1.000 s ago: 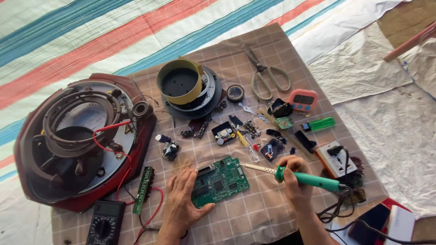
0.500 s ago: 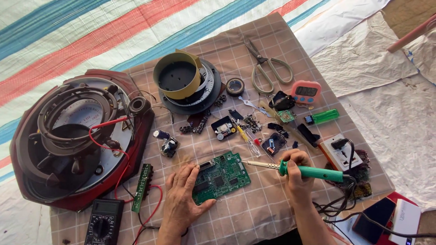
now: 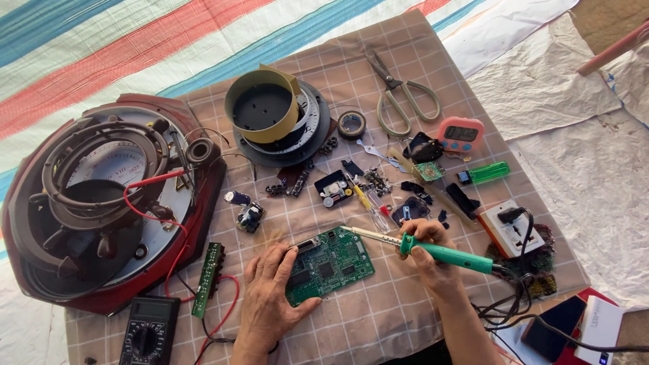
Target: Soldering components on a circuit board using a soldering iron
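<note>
A green circuit board (image 3: 334, 262) lies on a checked brown cloth (image 3: 378, 324) in front of me. My left hand (image 3: 270, 301) rests flat on the board's left end, fingers spread, pinning it down. My right hand (image 3: 429, 253) grips a soldering iron with a green handle (image 3: 449, 255). Its metal tip points left and hovers at the board's top right edge. The iron's cable runs off to the lower right.
A red opened appliance base (image 3: 101, 209) with coils and red wires sits at left. A black multimeter (image 3: 149, 334) and a narrow green board (image 3: 208, 278) lie lower left. Scissors (image 3: 399, 94), a tape roll (image 3: 352, 124), a pink timer (image 3: 461, 134), a green lighter (image 3: 488, 172), a power socket (image 3: 508, 226) and several small parts lie beyond.
The view has shifted slightly. My right hand has drawn the iron's tip a little closer to the board's top edge. My left hand stays on the board.
</note>
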